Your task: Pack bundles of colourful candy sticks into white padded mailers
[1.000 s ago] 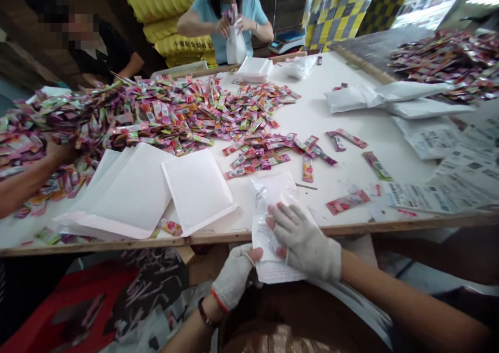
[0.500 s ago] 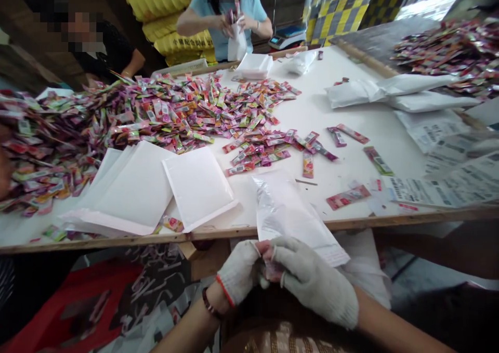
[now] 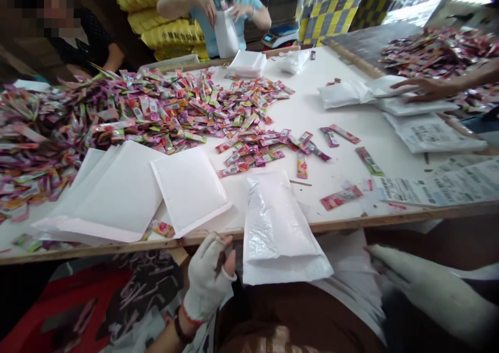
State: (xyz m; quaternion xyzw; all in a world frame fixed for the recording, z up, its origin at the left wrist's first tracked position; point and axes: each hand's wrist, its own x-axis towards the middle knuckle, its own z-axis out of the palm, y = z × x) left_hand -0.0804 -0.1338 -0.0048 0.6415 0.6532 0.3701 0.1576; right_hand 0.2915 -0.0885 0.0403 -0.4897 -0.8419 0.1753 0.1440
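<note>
A filled white padded mailer (image 3: 276, 223) lies over the table's front edge, its flap end towards me. My left hand (image 3: 208, 280), in a white glove with bare thumb and fingertip, is just left of that mailer and apart from it. Its fingers are loosely curled, the thumb stands away from them, and I see nothing held. My right hand (image 3: 424, 280), gloved and blurred, reaches out at the right below the table edge. Its stretched fingers point at white mailers (image 3: 349, 254) lower down; whether they touch, I cannot tell.
Flat white mailers (image 3: 117, 192) lie at the left before a heap of colourful sachets (image 3: 175, 103). Loose sachets (image 3: 341, 197) and label sheets (image 3: 440, 186) are on the right. Filled mailers (image 3: 432, 129) lie beyond, under a co-worker's hand (image 3: 429, 88). Another person (image 3: 230, 15) holds a mailer opposite.
Both hands have let go of the mailer's near end and parted, left hand leftward, right hand far rightward. The mailer's flap end now lies uncovered. A co-worker's hand has appeared at the right.
</note>
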